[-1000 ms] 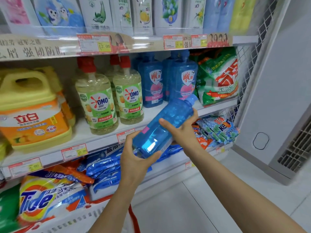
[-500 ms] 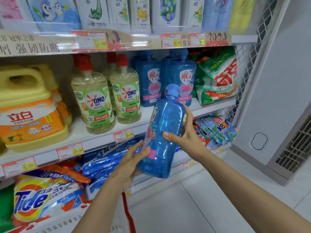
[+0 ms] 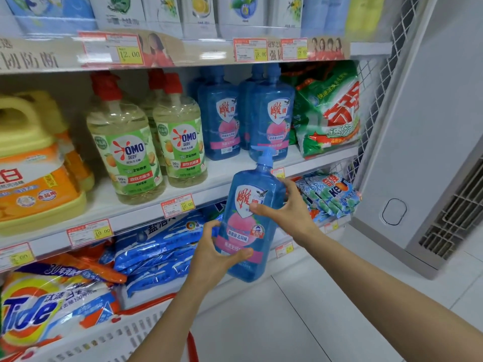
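I hold a blue pump bottle of dish soap [image 3: 251, 194] upright in front of the shelves, its red-and-pink label facing me. My left hand [image 3: 214, 254] grips its lower part, thumb across the pink band of the label. My right hand [image 3: 285, 210] grips the bottle's right side at mid height, thumb on the label. The pump head points up and to the right, just below the middle shelf's edge.
On the middle shelf [image 3: 146, 212] stand matching blue bottles [image 3: 270, 121], yellow-green OMO bottles [image 3: 125, 142], a big yellow jug [image 3: 31, 163] and a green detergent bag [image 3: 329, 111]. Blue bags [image 3: 156, 246] and a Tide bag [image 3: 47, 307] lie below. A white basket [image 3: 109, 335] sits at bottom left.
The bottle went from lying tilted with its back to me to standing upright with the label facing me. Both hands turned with it and shifted their grip.
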Demonstrator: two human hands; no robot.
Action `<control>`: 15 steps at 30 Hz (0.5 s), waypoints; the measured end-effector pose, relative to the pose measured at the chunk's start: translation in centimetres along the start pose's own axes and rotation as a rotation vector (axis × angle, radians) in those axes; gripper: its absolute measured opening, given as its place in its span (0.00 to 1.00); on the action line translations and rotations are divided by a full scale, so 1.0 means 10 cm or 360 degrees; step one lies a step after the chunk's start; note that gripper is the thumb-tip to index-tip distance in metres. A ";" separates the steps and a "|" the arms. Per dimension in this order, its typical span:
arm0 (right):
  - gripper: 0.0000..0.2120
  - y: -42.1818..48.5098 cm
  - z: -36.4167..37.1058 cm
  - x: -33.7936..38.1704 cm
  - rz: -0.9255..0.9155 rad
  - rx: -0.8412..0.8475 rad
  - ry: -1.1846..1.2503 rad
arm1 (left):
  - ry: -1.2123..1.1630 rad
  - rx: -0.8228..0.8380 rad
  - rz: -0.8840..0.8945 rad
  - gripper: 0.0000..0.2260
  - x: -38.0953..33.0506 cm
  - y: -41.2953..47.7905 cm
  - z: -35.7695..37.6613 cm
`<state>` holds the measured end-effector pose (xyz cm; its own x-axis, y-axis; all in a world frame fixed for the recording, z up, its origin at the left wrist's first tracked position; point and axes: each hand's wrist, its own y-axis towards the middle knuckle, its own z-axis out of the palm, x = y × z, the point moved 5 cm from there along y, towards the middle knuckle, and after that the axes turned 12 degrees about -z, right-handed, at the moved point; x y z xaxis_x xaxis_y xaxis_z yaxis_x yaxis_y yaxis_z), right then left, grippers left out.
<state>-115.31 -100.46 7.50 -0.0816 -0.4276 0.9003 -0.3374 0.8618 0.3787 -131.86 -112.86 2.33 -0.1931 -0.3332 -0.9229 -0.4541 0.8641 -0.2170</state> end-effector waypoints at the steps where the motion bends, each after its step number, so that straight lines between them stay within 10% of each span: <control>1: 0.42 -0.05 -0.02 -0.06 -0.0009 0.0013 -0.0011 | -0.0010 0.0031 -0.0027 0.39 0.03 0.03 0.02; 15: 0.42 -0.87 -0.13 -1.45 0.0178 0.0822 -0.0187 | 0.0394 0.0041 -0.0298 0.27 0.98 0.21 0.91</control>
<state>-110.00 -101.40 -8.59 -0.2379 -0.3939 0.8878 -0.7352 0.6704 0.1004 -126.77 -110.86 -10.03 -0.3153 -0.5664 -0.7614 -0.4800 0.7873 -0.3869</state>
